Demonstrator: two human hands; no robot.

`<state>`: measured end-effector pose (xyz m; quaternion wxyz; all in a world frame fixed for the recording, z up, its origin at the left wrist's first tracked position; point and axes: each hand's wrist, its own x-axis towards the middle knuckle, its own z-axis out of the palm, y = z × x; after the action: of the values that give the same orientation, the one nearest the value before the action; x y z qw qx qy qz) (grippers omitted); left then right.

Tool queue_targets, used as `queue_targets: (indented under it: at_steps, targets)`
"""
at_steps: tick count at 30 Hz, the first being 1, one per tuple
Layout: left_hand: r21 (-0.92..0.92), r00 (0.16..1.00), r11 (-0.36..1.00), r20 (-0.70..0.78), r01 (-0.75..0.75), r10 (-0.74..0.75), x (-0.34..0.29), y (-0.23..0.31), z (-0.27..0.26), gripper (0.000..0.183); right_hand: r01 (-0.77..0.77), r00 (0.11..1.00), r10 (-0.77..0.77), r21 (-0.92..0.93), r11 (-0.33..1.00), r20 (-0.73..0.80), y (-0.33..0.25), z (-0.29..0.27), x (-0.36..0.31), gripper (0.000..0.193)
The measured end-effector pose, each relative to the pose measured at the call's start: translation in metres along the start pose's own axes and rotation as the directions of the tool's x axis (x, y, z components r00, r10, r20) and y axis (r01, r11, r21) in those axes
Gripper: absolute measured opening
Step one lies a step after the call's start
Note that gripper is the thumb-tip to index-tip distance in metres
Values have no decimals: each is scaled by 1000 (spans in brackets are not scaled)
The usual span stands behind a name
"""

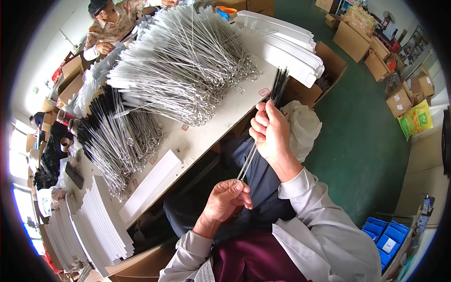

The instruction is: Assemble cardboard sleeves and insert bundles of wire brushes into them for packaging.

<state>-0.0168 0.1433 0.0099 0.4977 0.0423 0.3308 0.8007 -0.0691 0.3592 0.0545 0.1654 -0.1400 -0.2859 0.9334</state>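
While held, black-bristled brushes (280, 84), silvery stems (247, 162), perhaps looped

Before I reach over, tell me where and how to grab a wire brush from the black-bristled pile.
On the black-bristled pile, pinch a bare wire shank just behind its looped end, coming from the near edge of the table. The loops face that edge and the black bristles lie at the far end, so this should be easiest.
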Motion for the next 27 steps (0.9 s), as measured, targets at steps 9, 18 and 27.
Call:
queue_targets:
  at_steps: [9,18,27]
  targets:
    - [299,966,952,-256,61,19,14,22,15,25,351,935,-278,-679,645,219,-30,-4,112,22]
    - [770,886,627,-205,-117,417,25,93,31,23,557,809,-133,-819,-135,572,-52,9,168,35]
    - [971,738,-74,220,-226,637,73,162,64,14,619,762,-267,-785,34,590,-64,0,159,18]
